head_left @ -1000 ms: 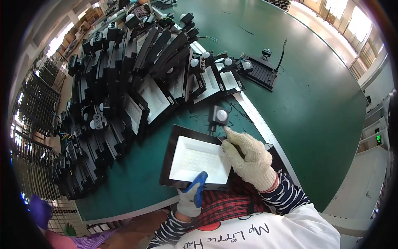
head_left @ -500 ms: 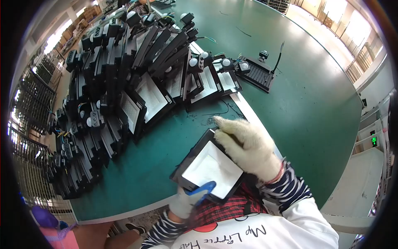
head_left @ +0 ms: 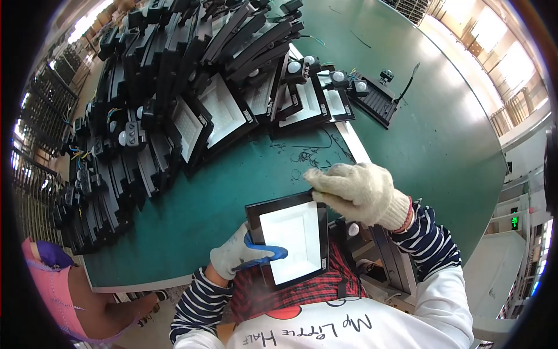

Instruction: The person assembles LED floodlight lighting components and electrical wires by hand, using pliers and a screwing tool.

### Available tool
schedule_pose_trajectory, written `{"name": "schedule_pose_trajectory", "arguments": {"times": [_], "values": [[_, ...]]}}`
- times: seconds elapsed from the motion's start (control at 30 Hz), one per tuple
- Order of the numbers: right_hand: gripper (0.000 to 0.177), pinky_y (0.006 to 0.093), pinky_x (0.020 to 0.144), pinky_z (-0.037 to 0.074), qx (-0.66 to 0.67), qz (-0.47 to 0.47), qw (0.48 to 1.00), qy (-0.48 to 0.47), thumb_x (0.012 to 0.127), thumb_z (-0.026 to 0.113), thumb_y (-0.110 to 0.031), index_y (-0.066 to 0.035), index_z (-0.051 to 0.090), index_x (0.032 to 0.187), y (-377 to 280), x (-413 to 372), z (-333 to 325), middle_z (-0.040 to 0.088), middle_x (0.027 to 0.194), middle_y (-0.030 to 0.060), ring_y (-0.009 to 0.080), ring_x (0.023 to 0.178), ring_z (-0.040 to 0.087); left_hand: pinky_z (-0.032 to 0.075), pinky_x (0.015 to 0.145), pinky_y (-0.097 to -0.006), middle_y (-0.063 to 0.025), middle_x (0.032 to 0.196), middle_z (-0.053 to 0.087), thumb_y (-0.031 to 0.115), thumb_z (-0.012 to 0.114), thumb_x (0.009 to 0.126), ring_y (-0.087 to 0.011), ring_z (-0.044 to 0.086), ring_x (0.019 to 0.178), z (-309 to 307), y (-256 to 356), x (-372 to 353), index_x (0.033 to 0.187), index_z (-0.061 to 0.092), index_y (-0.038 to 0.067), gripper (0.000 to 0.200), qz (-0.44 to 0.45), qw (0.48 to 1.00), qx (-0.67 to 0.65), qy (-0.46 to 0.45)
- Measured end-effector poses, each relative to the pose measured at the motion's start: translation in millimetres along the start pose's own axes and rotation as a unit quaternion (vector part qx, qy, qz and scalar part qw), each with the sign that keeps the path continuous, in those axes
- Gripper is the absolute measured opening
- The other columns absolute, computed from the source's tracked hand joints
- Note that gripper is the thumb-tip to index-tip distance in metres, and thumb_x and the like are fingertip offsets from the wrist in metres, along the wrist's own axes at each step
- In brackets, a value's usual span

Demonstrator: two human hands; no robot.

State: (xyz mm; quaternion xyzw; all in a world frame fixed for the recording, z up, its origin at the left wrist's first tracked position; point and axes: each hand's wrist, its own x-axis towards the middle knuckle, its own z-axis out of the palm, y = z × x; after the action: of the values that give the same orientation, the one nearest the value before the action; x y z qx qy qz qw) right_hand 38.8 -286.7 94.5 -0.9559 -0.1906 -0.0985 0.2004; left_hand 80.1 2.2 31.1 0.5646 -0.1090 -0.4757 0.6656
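Observation:
A black-framed floodlight (head_left: 293, 239) with a white reflector and a glass front is held tilted above my lap. My left hand (head_left: 241, 253), in a pale glove with blue-coated fingers, grips its left side, the thumb lying across the glass. At the upper right corner of the frame is my right hand (head_left: 357, 192), in a cream knitted glove. Its fingers are pressed together and closed at that corner; the fingertips' contact is partly hidden. A white sensor dome (head_left: 353, 230) shows just right of the floodlight, below my right hand.
Many similar floodlights (head_left: 226, 116) with sensor domes are stacked in rows along the left of the green table (head_left: 430, 134). A black finned housing (head_left: 375, 99) lies beyond the white strip (head_left: 354, 142). Black wire scraps (head_left: 314, 154) lie ahead. Another person (head_left: 75, 296) sits at lower left.
The floodlight has turned more upright and moved slightly down in view. My left hand has shifted left and up with it, while my right hand stays by the upper corner. The camera view has shifted.

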Motion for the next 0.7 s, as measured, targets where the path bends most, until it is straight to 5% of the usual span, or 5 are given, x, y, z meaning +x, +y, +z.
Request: {"name": "schedule_pose_trajectory", "arguments": {"times": [0.2, 0.3, 0.47, 0.6, 0.7], "values": [[0.031, 0.0355, 0.051, 0.052, -0.033, 0.027, 0.999, 0.019, 0.091, 0.070, -0.027, -0.014, 0.069, 0.119, -41.1, 17.9, 9.1, 0.065, 0.078, 0.0047, 0.0252, 0.062, 0.067, 0.051, 0.092, -0.0295, -0.0069, 0.117, 0.069, 0.016, 0.090, 0.072, -0.0124, 0.063, 0.101, -5.0, -8.0, 9.9, 0.134, 0.056, 0.000, 0.072, 0.024, 0.998, -0.039, -0.031], [0.031, 0.0372, 0.051, 0.053, 0.009, 0.038, 0.999, 0.011, 0.092, 0.070, -0.027, -0.012, 0.067, 0.118, -58.2, 26.5, 17.7, 0.066, 0.079, 0.0064, 0.0268, 0.061, 0.067, 0.052, 0.088, -0.0319, -0.0083, 0.110, 0.070, 0.030, 0.090, 0.073, -0.0160, 0.065, 0.095, -7.2, -17.9, 15.7, 0.129, 0.061, 0.002, 0.069, 0.059, 0.994, 0.096, -0.015], [0.031, 0.0386, 0.051, 0.053, 0.005, 0.057, 0.998, -0.002, 0.092, 0.069, -0.024, -0.011, 0.066, 0.120, -83.6, 38.9, 27.7, 0.066, 0.082, 0.0094, 0.0291, 0.062, 0.068, 0.051, 0.084, -0.0386, -0.0131, 0.098, 0.069, 0.061, 0.081, 0.071, -0.0273, 0.064, 0.087, -19.5, -38.4, 26.9, 0.114, 0.069, 0.005, 0.072, 0.206, 0.915, 0.344, 0.051], [0.029, 0.0388, 0.052, 0.053, 0.029, 0.021, 0.999, 0.011, 0.092, 0.069, -0.026, -0.013, 0.068, 0.118, -77.8, 47.6, 27.4, 0.067, 0.083, 0.0088, 0.0293, 0.064, 0.068, 0.050, 0.085, -0.0370, -0.0129, 0.101, 0.069, 0.052, 0.084, 0.072, -0.0261, 0.065, 0.091, -37.2, -25.6, 13.8, 0.116, 0.069, 0.004, 0.067, 0.311, 0.824, 0.474, -0.011], [0.026, 0.0437, 0.065, 0.058, -0.003, -0.010, 0.987, -0.157, 0.097, 0.057, -0.034, -0.016, 0.063, 0.115, -59.6, 59.7, -4.8, 0.068, 0.094, 0.0104, 0.0333, 0.080, 0.070, 0.050, 0.085, -0.0358, -0.0132, 0.104, 0.070, 0.043, 0.086, 0.071, -0.0255, 0.065, 0.094, -20.1, 3.4, 8.3, 0.117, 0.069, 0.003, 0.063, 0.150, 0.933, 0.315, -0.087]]}}
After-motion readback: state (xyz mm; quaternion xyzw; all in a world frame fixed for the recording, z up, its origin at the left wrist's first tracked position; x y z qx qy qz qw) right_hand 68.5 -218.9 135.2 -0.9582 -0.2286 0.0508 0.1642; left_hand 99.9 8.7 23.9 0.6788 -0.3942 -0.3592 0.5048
